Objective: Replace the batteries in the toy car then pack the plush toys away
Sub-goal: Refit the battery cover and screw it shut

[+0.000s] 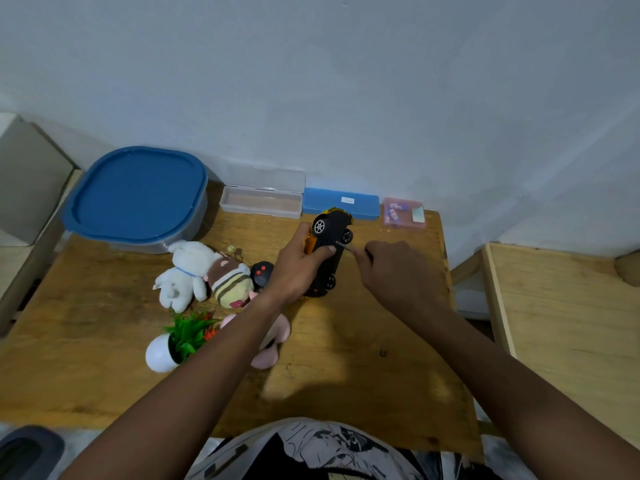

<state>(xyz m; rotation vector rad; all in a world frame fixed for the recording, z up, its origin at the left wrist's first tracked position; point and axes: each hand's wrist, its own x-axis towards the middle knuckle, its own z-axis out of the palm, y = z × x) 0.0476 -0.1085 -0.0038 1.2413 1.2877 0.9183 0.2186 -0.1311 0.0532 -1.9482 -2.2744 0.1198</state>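
Observation:
My left hand [298,268] grips the orange toy car [329,247], turned so its black underside faces me, with its rear end resting on the table. My right hand [398,271] holds a thin screwdriver [349,248] whose tip touches the car's underside. Left of the car lie a white plush [185,275], a brown-and-yellow striped plush [230,280] and a pink plush [273,341] partly under my left forearm. A black remote [260,273] with red buttons sits beside the plushes.
A grey tub with a blue lid [138,195] stands at the back left. Along the wall sit an open clear case [261,200], a blue case [341,202] and a pink packet [403,213]. A small potted plant [176,341] lies on its side. A second wooden surface [568,323] is at the right.

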